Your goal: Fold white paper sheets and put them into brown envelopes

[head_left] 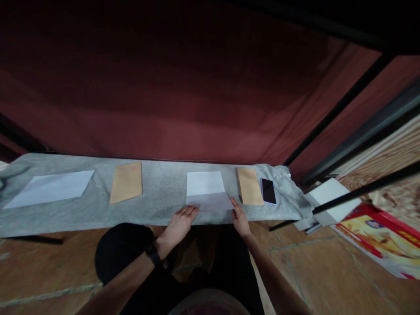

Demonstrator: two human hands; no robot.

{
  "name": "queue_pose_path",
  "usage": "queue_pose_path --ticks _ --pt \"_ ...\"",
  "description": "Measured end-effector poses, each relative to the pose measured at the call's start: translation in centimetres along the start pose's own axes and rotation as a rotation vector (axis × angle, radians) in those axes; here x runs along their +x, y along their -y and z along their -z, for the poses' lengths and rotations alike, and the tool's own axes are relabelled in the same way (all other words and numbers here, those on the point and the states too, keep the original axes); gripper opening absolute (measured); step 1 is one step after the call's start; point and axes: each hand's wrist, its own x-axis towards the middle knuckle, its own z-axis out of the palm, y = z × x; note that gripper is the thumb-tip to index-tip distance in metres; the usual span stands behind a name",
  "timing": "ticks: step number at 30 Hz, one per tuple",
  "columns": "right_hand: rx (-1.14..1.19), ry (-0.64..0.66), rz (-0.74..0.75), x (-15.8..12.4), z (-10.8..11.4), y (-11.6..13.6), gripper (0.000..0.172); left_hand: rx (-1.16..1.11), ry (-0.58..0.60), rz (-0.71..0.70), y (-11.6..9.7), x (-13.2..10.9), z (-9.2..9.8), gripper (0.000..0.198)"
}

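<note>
A sheet of white paper (205, 181) lies in front of me on the grey cloth, its near part bent over as a greyer flap. My left hand (183, 220) is closed at the flap's near left corner, fingers together on the paper edge. At the near right corner, my right hand (240, 218) pinches the same sheet between thumb and fingers. Just right of the sheet sits a brown envelope or stack of brown paper (250, 186), with a dark-screened phone (268, 191) beside it. Another brown envelope-like piece (127, 183) lies left of my left hand.
Farther left, more white paper (52, 188) rests on the cloth-covered narrow table (164, 188). A dark red panel (170, 135) rises along its back edge. Metal bars, a white box (331, 197) and a red and yellow carton (383, 236) stand at the right. My knees are under the front edge.
</note>
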Motion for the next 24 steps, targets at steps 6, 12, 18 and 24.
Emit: queue_pose_path --ticks 6,12,18,24 --pt "0.045 0.037 -0.002 2.3 0.5 1.2 0.039 -0.209 -0.088 -0.003 0.4 -0.9 2.1 0.046" --pt "-0.012 0.007 -0.115 4.6 -1.0 2.1 0.03 -0.637 -0.392 0.368 3.6 2.6 1.7 0.05" --pt "-0.143 -0.033 -0.182 5.8 -2.6 2.6 0.031 -0.983 -0.268 0.618 6.5 5.4 -3.1 0.074" --pt "-0.303 -0.041 -0.222 5.9 -3.8 3.6 0.038 -0.732 -0.28 0.687 5.8 5.4 -5.5 0.074"
